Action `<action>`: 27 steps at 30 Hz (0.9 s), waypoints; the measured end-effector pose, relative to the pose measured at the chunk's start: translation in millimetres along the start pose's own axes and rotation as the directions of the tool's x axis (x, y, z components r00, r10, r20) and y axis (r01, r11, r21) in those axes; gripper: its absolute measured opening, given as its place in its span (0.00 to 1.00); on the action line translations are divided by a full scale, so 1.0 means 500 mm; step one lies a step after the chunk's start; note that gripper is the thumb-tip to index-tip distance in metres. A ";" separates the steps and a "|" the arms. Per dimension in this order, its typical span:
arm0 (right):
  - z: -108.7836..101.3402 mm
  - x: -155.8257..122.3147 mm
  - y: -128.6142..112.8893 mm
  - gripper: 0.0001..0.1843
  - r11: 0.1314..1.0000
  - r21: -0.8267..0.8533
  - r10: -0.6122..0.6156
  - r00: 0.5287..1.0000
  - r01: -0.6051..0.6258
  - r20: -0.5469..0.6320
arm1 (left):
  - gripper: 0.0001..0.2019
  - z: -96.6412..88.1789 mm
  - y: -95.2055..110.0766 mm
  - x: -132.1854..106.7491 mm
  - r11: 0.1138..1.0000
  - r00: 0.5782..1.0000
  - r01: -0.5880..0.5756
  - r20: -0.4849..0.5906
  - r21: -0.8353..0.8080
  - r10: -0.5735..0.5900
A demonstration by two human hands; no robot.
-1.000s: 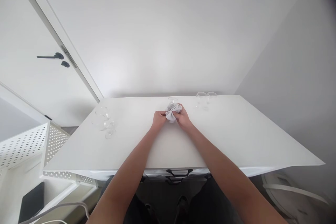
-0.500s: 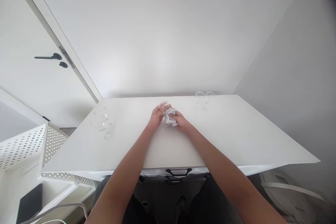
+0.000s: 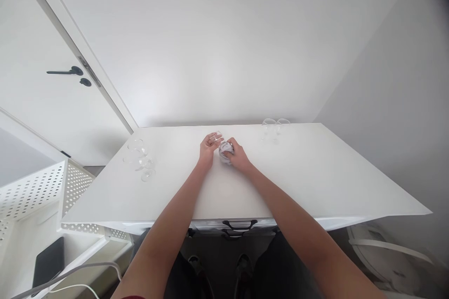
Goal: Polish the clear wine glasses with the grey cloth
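Note:
Above the white table (image 3: 301, 182) my left hand (image 3: 209, 146) curls round a clear wine glass (image 3: 216, 136) near the table's middle. Beside it, my right hand (image 3: 237, 155) is closed on a crumpled white cloth (image 3: 225, 151), which presses against the glass. Most of the glass is hidden by my fingers and the cloth.
Several clear wine glasses (image 3: 139, 161) stand at the table's left side. Two more glasses (image 3: 275, 129) stand at the back right near the wall. A white perforated shelf (image 3: 38, 191) is at the left, below a door with a black handle (image 3: 66, 72). A drawer handle (image 3: 239, 224) shows under the front edge.
The glass has shifted left from my right hand into my left. My right hand has bunched the cloth tighter against it. The view has tipped slightly.

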State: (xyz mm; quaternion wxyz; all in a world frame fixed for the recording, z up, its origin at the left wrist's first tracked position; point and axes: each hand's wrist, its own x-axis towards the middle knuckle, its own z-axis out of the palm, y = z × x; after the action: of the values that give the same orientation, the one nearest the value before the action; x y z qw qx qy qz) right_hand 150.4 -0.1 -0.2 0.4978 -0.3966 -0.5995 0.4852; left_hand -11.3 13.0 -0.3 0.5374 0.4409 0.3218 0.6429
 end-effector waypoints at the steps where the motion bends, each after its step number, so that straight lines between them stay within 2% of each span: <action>1: 0.003 0.001 0.001 0.20 0.999 0.029 0.025 1.000 -0.025 0.015 | 0.27 0.000 0.000 0.000 1.000 1.000 -0.001 -0.004 0.006 0.001; 3: 0.004 0.007 0.004 0.21 0.979 0.176 0.099 0.994 -0.106 0.049 | 0.26 0.002 0.001 -0.002 1.000 1.000 -0.006 0.022 -0.001 0.006; 4: 0.001 0.011 0.007 0.22 0.959 0.254 0.125 0.992 -0.129 0.029 | 0.26 0.002 0.002 -0.003 1.000 0.999 -0.013 0.042 -0.007 0.013; 6: -0.009 0.018 0.016 0.21 0.930 0.357 0.150 0.979 -0.092 -0.139 | 0.27 0.002 0.003 -0.005 0.999 0.997 -0.035 0.067 -0.020 0.036; 8: -0.023 0.023 0.026 0.19 0.924 0.382 0.160 0.916 -0.008 -0.369 | 0.28 0.001 0.004 -0.006 0.996 0.995 -0.081 0.048 -0.025 0.082; 10: -0.034 0.024 0.032 0.17 0.920 0.393 0.206 0.858 -0.006 -0.470 | 0.28 0.000 0.006 -0.006 0.989 0.990 -0.143 0.005 -0.029 0.143; 12: -0.034 0.022 0.032 0.18 0.906 0.417 0.263 0.869 -0.073 -0.420 | 0.28 0.001 0.007 -0.006 0.978 0.979 -0.205 -0.014 -0.041 0.205; 14: -0.027 0.019 0.024 0.18 0.874 0.466 0.289 0.918 -0.137 -0.272 | 0.28 0.003 0.010 -0.006 0.968 0.969 -0.246 -0.003 -0.053 0.247; 16: -0.019 0.017 0.011 0.17 0.833 0.528 0.260 0.959 -0.165 -0.110 | 0.30 0.007 0.013 -0.008 0.964 0.965 -0.260 0.012 -0.047 0.261; 18: -0.016 0.015 -0.002 0.15 0.806 0.566 0.216 0.976 -0.174 -0.007 | 0.31 0.009 0.016 -0.010 0.967 0.967 -0.253 0.020 -0.025 0.254; 24: -0.023 0.015 -0.003 0.17 0.838 0.525 0.162 0.987 -0.150 0.023 | 0.31 0.013 0.028 -0.015 0.968 0.967 -0.249 0.045 -0.029 0.250; 27: -0.025 0.020 0.018 0.19 0.909 0.397 0.182 0.977 -0.125 -0.108 | 0.32 0.022 0.033 -0.021 0.970 0.969 -0.245 0.042 0.007 0.244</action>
State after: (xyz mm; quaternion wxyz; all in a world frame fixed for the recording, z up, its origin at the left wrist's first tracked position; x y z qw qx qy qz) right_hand 160.8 13.9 -6.5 0.5680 -0.3698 -0.4217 0.6023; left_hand -7.6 -1.2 16.7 0.4580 0.4934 0.2579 0.6931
